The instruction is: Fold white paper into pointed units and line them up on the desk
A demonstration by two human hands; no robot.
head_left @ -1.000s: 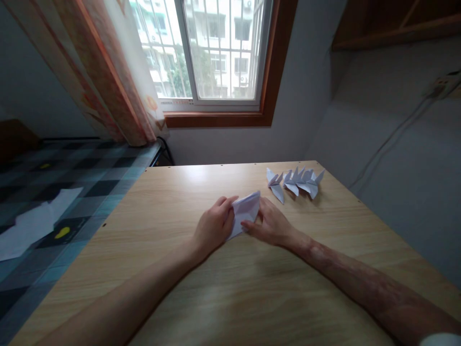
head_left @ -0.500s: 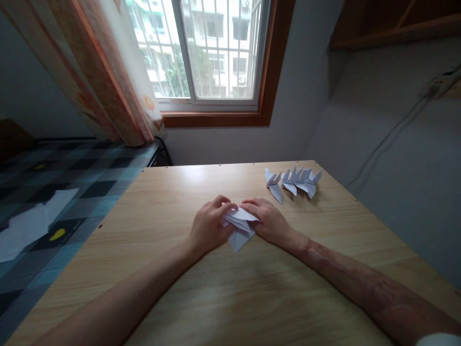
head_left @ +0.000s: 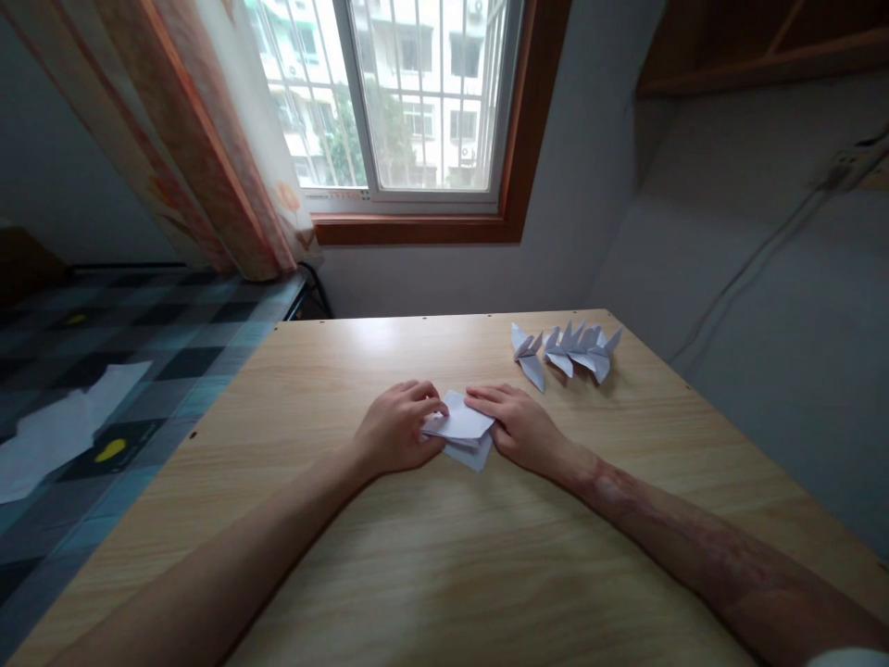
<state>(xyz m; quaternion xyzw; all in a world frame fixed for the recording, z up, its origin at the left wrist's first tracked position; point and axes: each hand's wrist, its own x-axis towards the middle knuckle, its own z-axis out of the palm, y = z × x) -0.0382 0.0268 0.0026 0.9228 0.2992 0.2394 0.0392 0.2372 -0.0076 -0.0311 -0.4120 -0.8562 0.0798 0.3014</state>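
Observation:
Between my hands, just above or on the wooden table (head_left: 431, 574), is a folded piece of white paper (head_left: 459, 421) with several layers showing at its near edge. My left hand (head_left: 403, 426) pinches its left side, thumb and fingers closed on the layers. On the right side, my right hand (head_left: 518, 421) grips the paper with the thumb along its far edge; the other fingers are partly hidden. Farther back to the right stands a row of white folded paper figures (head_left: 576, 350) with pointed tips, apart from both hands.
Left of the table is a bed with a checked cover (head_left: 173, 324), where white paper sheets (head_left: 62, 431) lie. A barred window (head_left: 423, 102) with a curtain (head_left: 229, 167) is ahead. A cable (head_left: 750, 255) runs down the right wall; a wooden shelf (head_left: 764, 69) hangs above.
The paper's upper layer has turned and now lies flatter and broader, and the downward point has shortened. My left hand has shifted slightly left. The row of paper figures has not moved.

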